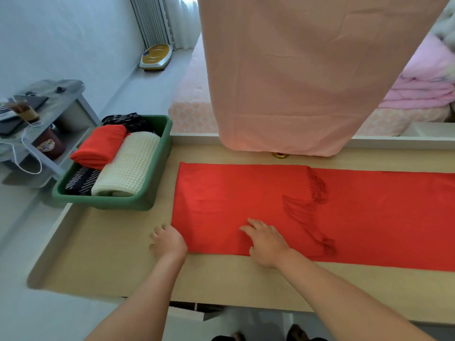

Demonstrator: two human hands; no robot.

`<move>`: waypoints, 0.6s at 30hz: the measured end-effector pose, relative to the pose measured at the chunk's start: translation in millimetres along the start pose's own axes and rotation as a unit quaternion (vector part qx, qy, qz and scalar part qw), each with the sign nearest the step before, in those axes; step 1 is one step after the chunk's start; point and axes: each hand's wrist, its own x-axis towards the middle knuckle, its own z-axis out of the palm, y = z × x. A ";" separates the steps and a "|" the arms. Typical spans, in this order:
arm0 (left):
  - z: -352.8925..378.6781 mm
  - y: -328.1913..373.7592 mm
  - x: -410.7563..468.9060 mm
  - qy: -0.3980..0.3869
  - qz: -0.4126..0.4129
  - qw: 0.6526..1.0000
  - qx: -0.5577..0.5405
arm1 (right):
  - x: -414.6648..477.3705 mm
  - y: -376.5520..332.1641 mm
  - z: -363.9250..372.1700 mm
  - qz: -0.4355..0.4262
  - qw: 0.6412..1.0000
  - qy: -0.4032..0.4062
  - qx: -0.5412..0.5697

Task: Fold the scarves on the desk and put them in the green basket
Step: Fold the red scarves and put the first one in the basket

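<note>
A long red scarf (246, 193) lies flat along the beige desk (110, 254), folded over itself, with its fringed end resting on top near the middle. My left hand (168, 241) is at the scarf's near left corner, fingers curled on its edge. My right hand (267, 241) presses flat on the scarf, fingers spread. The green basket (162, 166) stands at the desk's left end and holds a folded red scarf (99, 148), a cream waffle-knit scarf (128, 168) and dark patterned ones (81, 180).
A pink cloth (295, 70) hangs down over the desk's far edge. A small gold object (279, 155) sits just under it. A grey side table (56, 114) with cables stands left of the basket. A bed with pink quilts (426, 84) lies behind.
</note>
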 end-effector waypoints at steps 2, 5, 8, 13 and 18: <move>3.9 -13.4 9.4 -0.009 0.016 1.000 -0.007 | 3.2 -7.4 11.3 -0.010 1.000 -0.005 -0.010; 3.6 -16.0 12.2 -0.002 0.077 0.992 -0.104 | 3.8 -15.0 20.7 -0.012 1.000 -0.012 -0.018; -9.1 -11.1 4.1 0.007 0.040 0.956 -0.289 | 0.3 -17.3 19.7 -0.006 1.000 -0.016 -0.018; -8.0 -40.2 10.4 0.000 0.020 0.977 -0.214 | -4.8 -23.2 20.2 0.013 1.000 -0.003 -0.002; -7.8 -19.6 -0.6 0.046 0.075 0.996 -0.030 | -7.8 -18.3 11.8 0.017 0.999 -0.018 0.036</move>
